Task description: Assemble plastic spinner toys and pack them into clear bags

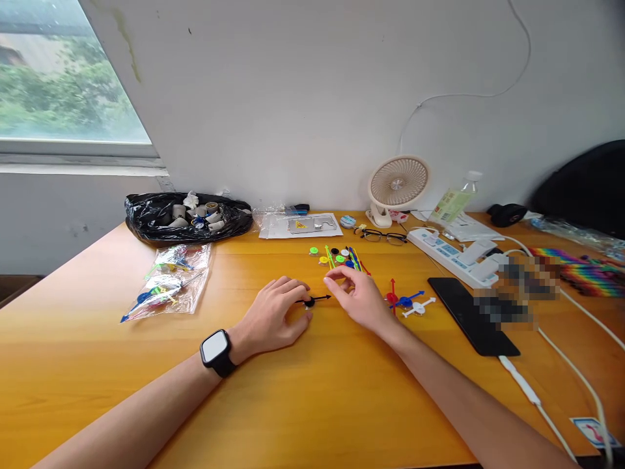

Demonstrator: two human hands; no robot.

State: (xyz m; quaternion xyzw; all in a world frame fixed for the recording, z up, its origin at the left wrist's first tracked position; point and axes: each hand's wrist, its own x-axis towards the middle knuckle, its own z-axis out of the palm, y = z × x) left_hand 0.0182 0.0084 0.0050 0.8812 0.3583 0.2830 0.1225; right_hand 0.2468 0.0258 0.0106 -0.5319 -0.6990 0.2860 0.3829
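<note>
In the middle of the table, my left hand [274,314], with a black watch on its wrist, has its thumb and forefinger around a black arrow spinner [309,301]. The arrow points right, and part of its tail is hidden by the fingers. Just right of it hovers my right hand [360,298], thumb and forefinger drawn together; anything between them is too small to make out. Right of that hand lie red [392,298], blue [406,302] and white [418,309] arrow spinners. Behind it are several coloured discs [323,260] and loose arrows [356,259].
A clear bag of coloured spinners [168,283] lies at left, before a black plastic bag [141,218]. Glasses [385,236] and a small fan [399,184] stand behind. At right are a power strip [446,254], a black phone [471,316], cables and a bottle [454,202].
</note>
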